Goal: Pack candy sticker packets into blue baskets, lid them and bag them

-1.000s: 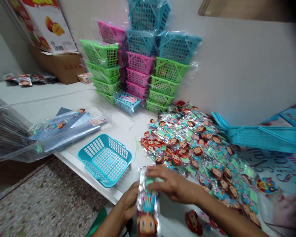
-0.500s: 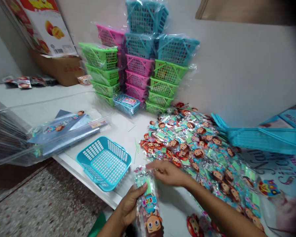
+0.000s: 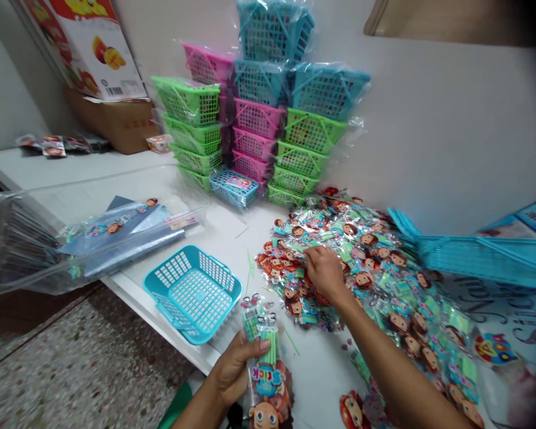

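My left hand [image 3: 237, 369] is closed round a small stack of cartoon-face packets [image 3: 265, 363], held upright near the table's front edge. My right hand [image 3: 324, 271] reaches into the big pile of the same packets [image 3: 375, 268] on the white table [image 3: 223, 229], its fingers curled down on the pile; what they hold I cannot make out. An empty blue plastic basket [image 3: 194, 292] sits just left of my left hand.
Stacks of wrapped green, pink and blue baskets [image 3: 268, 119] stand against the back wall. A clear bag of sheets [image 3: 71, 238] lies at the left. Flattened blue baskets [image 3: 482, 256] and printed cards [image 3: 504, 322] sit at the right. Cardboard boxes [image 3: 111, 113] stand at the back left.
My right hand left the held stack and moved away and up into the pile. My left hand keeps the stack, now slightly lower and more upright.
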Motion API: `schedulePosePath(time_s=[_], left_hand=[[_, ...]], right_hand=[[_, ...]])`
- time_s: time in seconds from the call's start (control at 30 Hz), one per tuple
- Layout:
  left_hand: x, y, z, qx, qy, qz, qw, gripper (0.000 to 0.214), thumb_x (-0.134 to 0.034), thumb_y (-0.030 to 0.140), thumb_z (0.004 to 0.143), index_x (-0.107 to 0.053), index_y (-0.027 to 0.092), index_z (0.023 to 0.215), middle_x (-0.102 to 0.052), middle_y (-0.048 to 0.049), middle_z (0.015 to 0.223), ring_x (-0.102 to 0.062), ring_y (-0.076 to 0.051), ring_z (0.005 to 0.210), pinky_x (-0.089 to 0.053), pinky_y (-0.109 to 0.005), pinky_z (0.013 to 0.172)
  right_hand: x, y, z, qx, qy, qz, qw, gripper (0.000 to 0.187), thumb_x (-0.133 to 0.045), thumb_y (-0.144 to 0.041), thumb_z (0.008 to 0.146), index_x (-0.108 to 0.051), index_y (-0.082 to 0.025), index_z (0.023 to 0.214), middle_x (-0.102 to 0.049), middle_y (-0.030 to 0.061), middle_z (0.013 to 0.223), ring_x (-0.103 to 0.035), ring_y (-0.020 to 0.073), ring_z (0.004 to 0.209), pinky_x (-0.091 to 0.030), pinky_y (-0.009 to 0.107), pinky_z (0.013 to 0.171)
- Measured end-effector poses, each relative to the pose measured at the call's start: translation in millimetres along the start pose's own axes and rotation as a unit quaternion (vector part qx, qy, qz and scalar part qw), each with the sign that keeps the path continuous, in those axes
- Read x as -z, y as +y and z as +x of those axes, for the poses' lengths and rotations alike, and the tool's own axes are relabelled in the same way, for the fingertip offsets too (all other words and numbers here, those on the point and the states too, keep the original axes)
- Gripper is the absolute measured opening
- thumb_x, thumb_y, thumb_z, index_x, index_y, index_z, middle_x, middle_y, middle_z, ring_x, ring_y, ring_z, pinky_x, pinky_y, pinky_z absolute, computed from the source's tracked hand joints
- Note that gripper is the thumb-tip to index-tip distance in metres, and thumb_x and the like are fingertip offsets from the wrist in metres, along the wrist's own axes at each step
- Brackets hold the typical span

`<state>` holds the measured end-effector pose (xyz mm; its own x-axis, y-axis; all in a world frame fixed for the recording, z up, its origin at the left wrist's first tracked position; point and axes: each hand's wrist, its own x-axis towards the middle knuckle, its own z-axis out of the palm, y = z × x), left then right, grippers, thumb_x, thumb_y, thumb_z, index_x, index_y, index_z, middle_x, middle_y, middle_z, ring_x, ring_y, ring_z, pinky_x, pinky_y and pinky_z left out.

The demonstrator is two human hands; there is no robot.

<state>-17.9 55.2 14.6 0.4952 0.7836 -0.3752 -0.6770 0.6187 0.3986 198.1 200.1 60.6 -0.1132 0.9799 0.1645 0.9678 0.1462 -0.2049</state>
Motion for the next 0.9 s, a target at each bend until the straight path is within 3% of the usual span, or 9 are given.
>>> schedulePosePath(time_s=[0.07, 0.17, 0.23, 0.33, 0.47, 0.57, 0.67, 0.8, 0.9], left_hand=[[-5.3, -0.5, -0.9, -0.014, -0.014, -0.004, 1.0, 0.036, -0.068, 0.009, 0.071, -0.061, 0.012, 0.107, -0.07, -0.01, 0.092, -0.068, -0.021, 0.079, -0.05, -0.034, 0.081], [-11.7, -1.8, -0.7, -0.032, -0.039, -0.005, 0.999, 0.038, -0.066, 0.01, 0.072, -0.061, 0.012, 0.109, -0.07, -0.0117, 0.094, -0.067, -0.024, 0.085, -0.049, -0.037, 0.084], [-12.9, -2.9, 0.3, -0.03, -0.046, 0.002, 0.998, 0.036, -0.065, 0.01, 0.073, -0.061, 0.011, 0.108, -0.07, -0.0123, 0.092, -0.068, -0.024, 0.082, -0.049, -0.039, 0.082], [-10.5, -3.7, 1.3, -0.009, -0.033, 0.005, 0.999, 0.033, -0.062, 0.009, 0.075, -0.061, 0.011, 0.108, -0.07, -0.0119, 0.092, -0.068, -0.023, 0.078, -0.05, -0.039, 0.08], [-6.5, -2.6, -1.2, 0.01, -0.025, 0.024, 0.999, 0.033, -0.061, 0.011, 0.076, -0.061, 0.01, 0.11, -0.069, -0.0125, 0.091, -0.067, -0.021, 0.077, -0.05, -0.035, 0.075], [-6.8, -2.2, -4.3, 0.017, -0.028, 0.061, 0.998, 0.035, -0.066, 0.011, 0.071, -0.062, 0.01, 0.106, -0.068, -0.0117, 0.089, -0.065, -0.021, 0.075, -0.051, -0.032, 0.069], [-8.5, -1.5, -6.4, 0.034, -0.036, 0.084, 0.995, 0.038, -0.07, 0.013, 0.067, -0.061, 0.012, 0.105, -0.067, -0.0105, 0.088, -0.064, -0.019, 0.068, -0.051, -0.03, 0.061], [-8.2, -0.1, -7.0, 0.037, -0.041, 0.088, 0.995, 0.05, -0.073, 0.013, 0.064, -0.058, 0.015, 0.112, -0.067, -0.0105, 0.091, -0.065, -0.021, 0.071, -0.052, -0.031, 0.063], [-6.7, -1.9, -6.0, 0.039, -0.044, 0.077, 0.995, 0.053, -0.073, 0.01, 0.063, -0.057, 0.016, 0.113, -0.068, -0.0106, 0.092, -0.065, -0.022, 0.073, -0.051, -0.032, 0.065]], right_hand=[[3.7, -9.4, -30.6, 0.006, -0.021, 0.138, 0.99, 0.033, -0.035, -0.032, 0.094, -0.062, -0.018, 0.107, -0.066, 0.0082, 0.102, -0.058, 0.0204, 0.096, -0.044, 0.031, 0.082], [-1.2, -30.1, -84.2, -0.02, -0.109, 0.438, 0.892, 0.035, -0.041, -0.044, 0.091, -0.064, -0.019, 0.098, -0.068, 0.0031, 0.083, -0.061, 0.0172, 0.072, -0.047, 0.027, 0.063], [-5.9, -42.6, -112.4, -0.022, -0.143, 0.501, 0.853, 0.035, -0.041, -0.045, 0.091, -0.065, -0.02, 0.096, -0.067, 0.0018, 0.078, -0.06, 0.0161, 0.067, -0.046, 0.027, 0.061], [-3.9, -46.1, -120.7, 0.028, -0.132, 0.407, 0.903, 0.035, -0.039, -0.042, 0.092, -0.066, -0.021, 0.089, -0.067, 0.0015, 0.077, -0.061, 0.0167, 0.071, -0.046, 0.027, 0.066], [9.3, -16.2, -62.1, 0.001, -0.057, 0.097, 0.994, 0.033, -0.037, -0.041, 0.093, -0.065, -0.025, 0.098, -0.069, -0.0002, 0.085, -0.062, 0.0162, 0.078, -0.045, 0.025, 0.069], [8.8, 13.0, -0.8, -0.053, -0.006, -0.011, 0.999, 0.038, -0.043, -0.039, 0.089, -0.056, -0.016, 0.117, -0.063, 0.0128, 0.108, -0.056, 0.025, 0.1, -0.041, 0.034, 0.082], [-3.3, 32.3, 38.5, -0.07, 0.003, -0.06, 0.996, 0.04, -0.052, -0.034, 0.084, -0.058, -0.008, 0.113, -0.059, 0.0221, 0.11, -0.05, 0.032, 0.107, -0.037, 0.04, 0.086], [-17.3, 44.2, 47.6, -0.046, 0.0, -0.085, 0.995, 0.024, -0.048, -0.019, 0.085, -0.066, -0.007, 0.094, -0.064, 0.0221, 0.096, -0.053, 0.0317, 0.101, -0.035, 0.042, 0.087], [-12.3, 49.5, 38.8, -0.019, 0.023, -0.073, 0.997, 0.029, -0.041, -0.019, 0.089, -0.065, -0.009, 0.102, -0.063, 0.0195, 0.101, -0.052, 0.03, 0.103, -0.034, 0.043, 0.089]])
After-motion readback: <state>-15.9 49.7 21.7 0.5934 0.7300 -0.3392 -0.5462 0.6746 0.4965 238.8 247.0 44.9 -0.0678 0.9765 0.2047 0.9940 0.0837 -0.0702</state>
